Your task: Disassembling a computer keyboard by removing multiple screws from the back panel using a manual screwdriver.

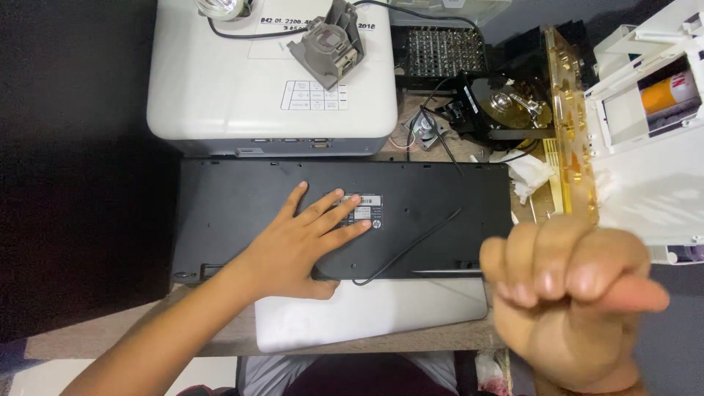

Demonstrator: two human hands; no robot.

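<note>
Black keyboard point(242, 213) face-down, flat on table, cable trailing across back

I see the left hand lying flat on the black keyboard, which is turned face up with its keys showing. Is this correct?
Not quite. The left hand does lie flat on the black keyboard, but the head view shows the keyboard turned face down: its smooth underside with a label faces up, and no keys show.

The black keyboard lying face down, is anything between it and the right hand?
Nothing solid blocks it. The right hand is raised as a fist off the black keyboard's right end; only the thin black cable crosses that part. The left hand already rests flat on it.
</note>
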